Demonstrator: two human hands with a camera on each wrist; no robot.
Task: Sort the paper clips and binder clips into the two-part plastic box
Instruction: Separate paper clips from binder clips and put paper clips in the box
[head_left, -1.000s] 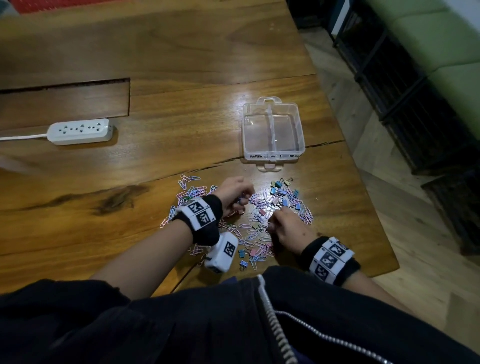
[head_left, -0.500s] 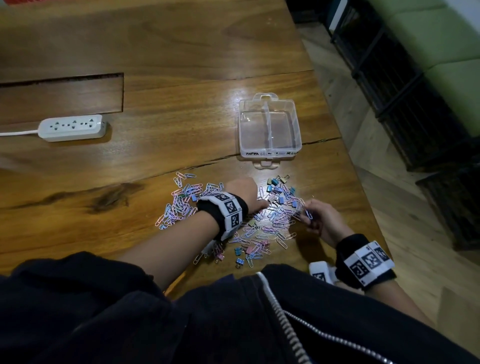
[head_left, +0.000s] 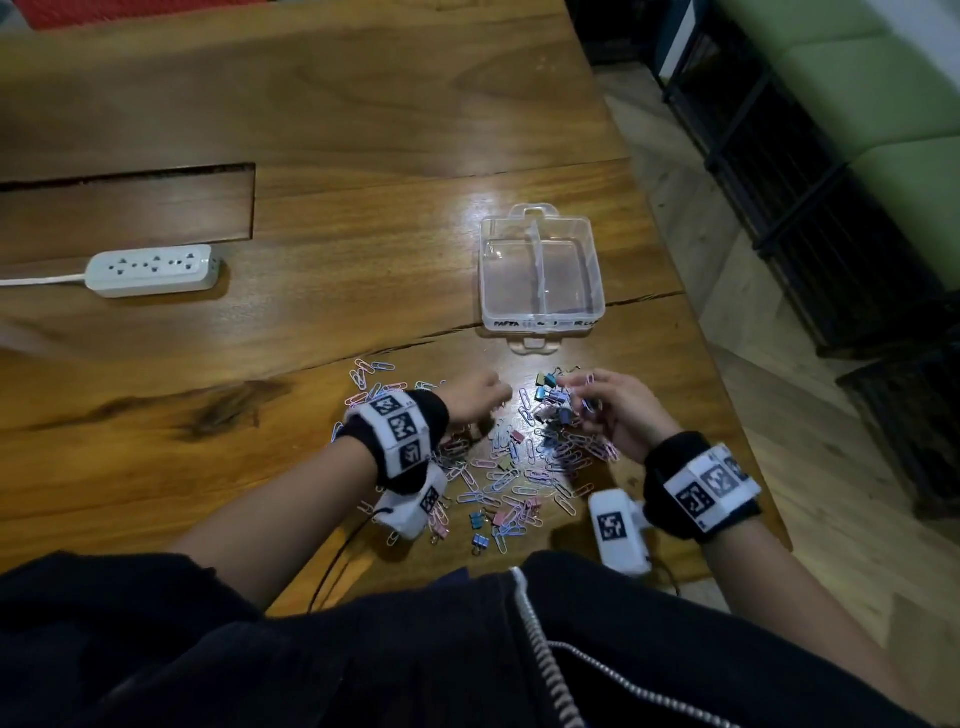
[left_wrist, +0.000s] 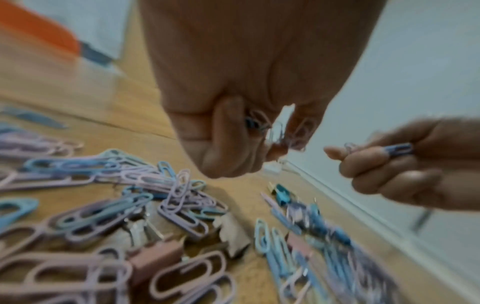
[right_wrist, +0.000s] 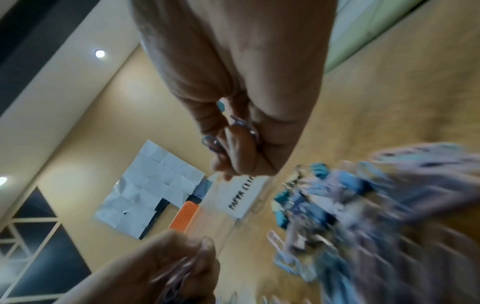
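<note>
Wooden counter (head_left: 322, 130) lying under warm light, crack running across it; tiled floor and green cushioned bench sitting to right; white power strip (head_left: 150, 270) resting far left. One clear two-part plastic box (head_left: 542, 312) standing open, both compartments bare. Paper clips (head_left: 498, 467) and binder clips (head_left: 550, 402) scattered nearer, too many to count. Left hand (head_left: 475, 397) pinching several paper clips; right hand (head_left: 615, 410) gripping blue paper clip with others.
</note>
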